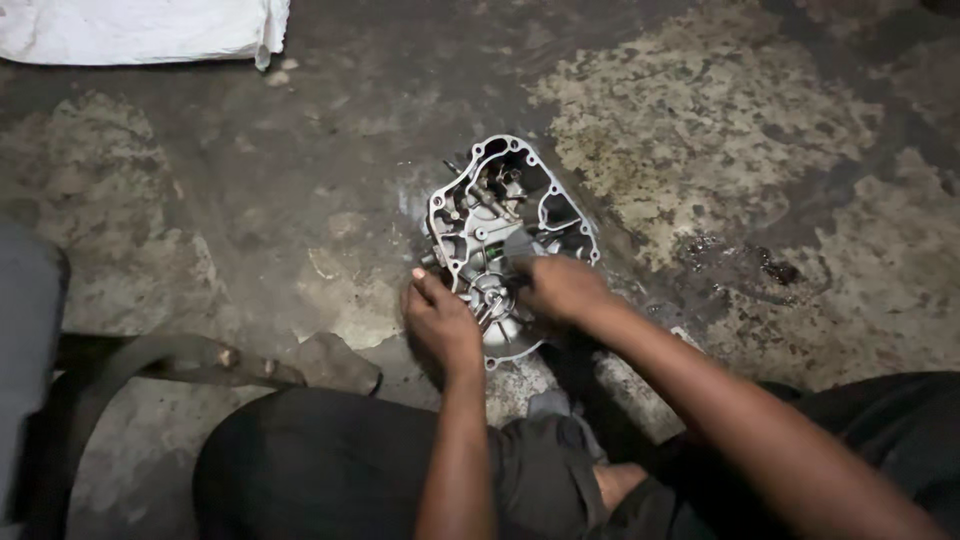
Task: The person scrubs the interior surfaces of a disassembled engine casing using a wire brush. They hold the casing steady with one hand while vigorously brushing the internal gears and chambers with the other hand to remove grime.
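A silver metal engine casing with open cavities and small shafts lies on the stained concrete floor at the centre. My left hand grips its near left edge, thumb on the rim. My right hand rests on the casing's near right part, fingers curled around a small part inside it; what that part is I cannot tell. Both forearms reach in from the bottom over my dark-trousered knees.
A white cloth or sack lies at the far left. A dark curved piece lies on the floor at the left. An oily dark patch marks the floor to the right.
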